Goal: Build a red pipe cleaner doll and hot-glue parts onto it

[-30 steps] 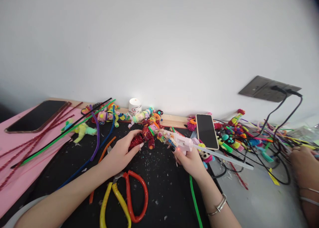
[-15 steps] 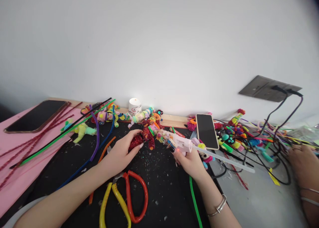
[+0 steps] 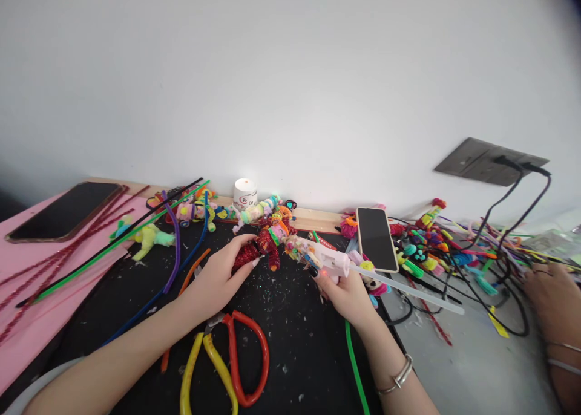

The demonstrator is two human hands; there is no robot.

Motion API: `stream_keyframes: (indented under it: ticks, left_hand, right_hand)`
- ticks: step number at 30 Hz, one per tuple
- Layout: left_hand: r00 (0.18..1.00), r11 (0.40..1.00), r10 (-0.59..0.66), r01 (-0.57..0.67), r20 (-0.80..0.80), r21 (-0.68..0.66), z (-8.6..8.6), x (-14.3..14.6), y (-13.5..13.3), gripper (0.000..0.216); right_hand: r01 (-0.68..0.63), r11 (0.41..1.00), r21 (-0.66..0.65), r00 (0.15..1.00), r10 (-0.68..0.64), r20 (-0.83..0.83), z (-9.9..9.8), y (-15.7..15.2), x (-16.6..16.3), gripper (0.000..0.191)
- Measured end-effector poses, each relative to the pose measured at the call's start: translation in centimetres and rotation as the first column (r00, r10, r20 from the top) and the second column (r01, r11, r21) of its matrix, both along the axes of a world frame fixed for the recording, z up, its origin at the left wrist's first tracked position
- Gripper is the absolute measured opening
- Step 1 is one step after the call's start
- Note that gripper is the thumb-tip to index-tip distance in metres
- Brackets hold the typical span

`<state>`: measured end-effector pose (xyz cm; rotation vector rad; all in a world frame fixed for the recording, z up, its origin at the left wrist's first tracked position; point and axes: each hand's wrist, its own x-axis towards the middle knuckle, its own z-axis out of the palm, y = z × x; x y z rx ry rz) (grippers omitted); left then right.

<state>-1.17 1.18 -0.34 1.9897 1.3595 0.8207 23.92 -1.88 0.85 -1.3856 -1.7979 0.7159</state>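
Note:
My left hand (image 3: 229,267) is closed around the lower body of a glittery red pipe-cleaner doll (image 3: 265,241), which lies over the black mat. My right hand (image 3: 340,291) grips a pale pink hot glue gun (image 3: 333,262), its front end crusted with bits of coloured fuzz. A long translucent glue stick (image 3: 417,294) juts out of the gun's back to the right. The gun's tip points at the doll's upper part and seems close to it; whether they touch I cannot tell. A small red light glows on the gun near my thumb.
Scissors with red (image 3: 265,354) and yellow handles lie in front. Pipe cleaners (image 3: 172,245) and a phone (image 3: 66,212) are at left, another phone (image 3: 379,239) at right. A white paper cup (image 3: 245,193) stands by the wall. Black cables (image 3: 526,306) and another person's hand (image 3: 551,294) are far right.
The doll has turned or tilted very slightly in my left hand. My right hand and the glue gun stay in nearly the same place.

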Motion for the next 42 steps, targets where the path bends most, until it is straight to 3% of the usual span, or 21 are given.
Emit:
stream_keyframes:
  ticks: [32, 42]
  left_hand:
    - [0.999, 0.999, 0.035, -0.035, 0.011, -0.006, -0.15, -0.08, 0.14, 0.042]
    - [1.000, 1.000, -0.011, 0.011, 0.006, -0.005, -0.19, -0.08, -0.02, 0.040]
  right_hand:
    - [-0.012, 1.000, -0.019, 0.999, 0.013, 0.035, -0.17, 0.05, 0.09, 0.022]
    - [-0.031, 0.999, -0.028, 0.998, 0.032, 0.053, -0.46, 0.12, 0.19, 0.025]
